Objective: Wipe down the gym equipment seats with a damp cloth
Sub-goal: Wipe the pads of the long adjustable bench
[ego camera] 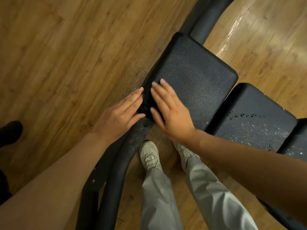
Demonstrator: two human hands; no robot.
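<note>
1. Head view straight down: black padded seat [194, 77] filling the centre, running out toward 1 o'clock.
2. Left hand [119, 113] flat against the seat's side edge at about 9 o'clock of the pad, fingers straight and close together, thumb reaching toward the near corner.
3. Right hand [169, 113] laid on top of the near corner, fingers straight and slightly spread, tips pointing to 11 o'clock.
4. Dark cloth [146, 103] seemingly bunched between the two hands at that corner; black on black, so hard to be sure where cloth ends and padding begins. Neither hand plainly curled round it.
5. Second pad [255, 117] just beside the first at 4 o'clock, speckled with pale dust and showing small tears along its top.
6. Black curved frame tube [114, 171] sweeping down to 7 o'clock, also dusty; pale shoes [149, 156] and light trousers below on the wood floor [58, 55].
7. Step in hand, by the look of it: working the near corner and side edge of the first seat, early in the job.
8. Next move calls for firm flat pressure and a sweep across the top toward 1 o'clock, then over to the dusty pad, going gently at the torn patch so the cloth does not snag.
</note>
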